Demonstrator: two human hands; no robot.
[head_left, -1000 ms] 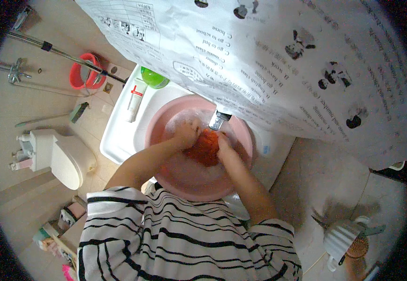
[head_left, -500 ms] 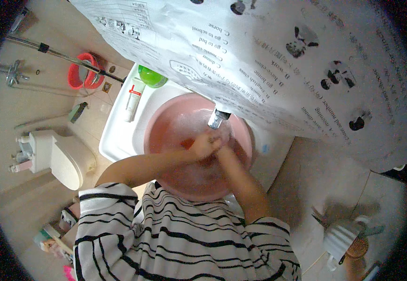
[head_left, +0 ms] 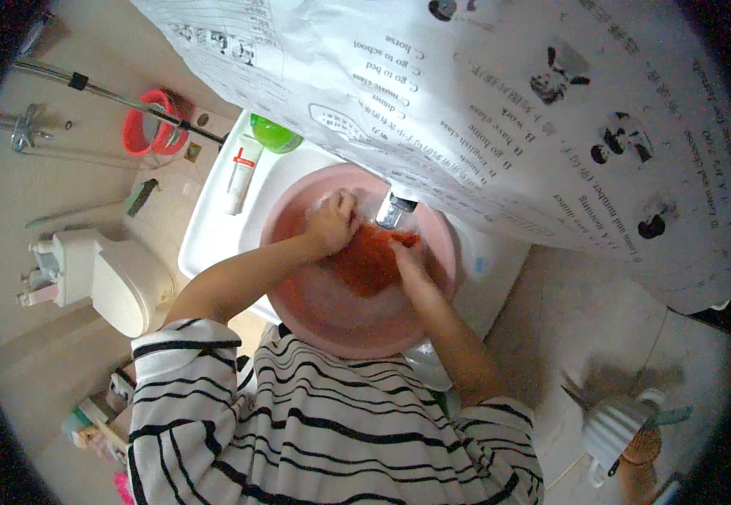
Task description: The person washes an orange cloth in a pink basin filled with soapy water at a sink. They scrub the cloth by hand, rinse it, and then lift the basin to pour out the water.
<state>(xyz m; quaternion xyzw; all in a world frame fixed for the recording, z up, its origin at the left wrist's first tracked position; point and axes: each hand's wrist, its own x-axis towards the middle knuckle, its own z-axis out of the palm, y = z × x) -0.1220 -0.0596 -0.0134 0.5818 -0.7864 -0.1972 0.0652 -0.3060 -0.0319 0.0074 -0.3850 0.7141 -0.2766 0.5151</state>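
A pink basin of soapy water stands in the white sink, and a soaked red cloth is spread in it. At the basin's far left, my left hand has its fingers curled, closed on one side of the cloth; whitish foam lies around it. On the other side of the cloth, my right hand pinches an edge between thumb and fingers. The silver faucet spout hangs over the basin's far rim, just beyond both hands.
On the white sink ledge lie a white tube and a green container. A large printed paper sheet covers the upper right of the view. Toilet and red bucket are at left.
My hands were pressed together near the basin's middle. They have moved apart, left hand to the far left and right hand slightly right, and the red cloth now shows spread between them.
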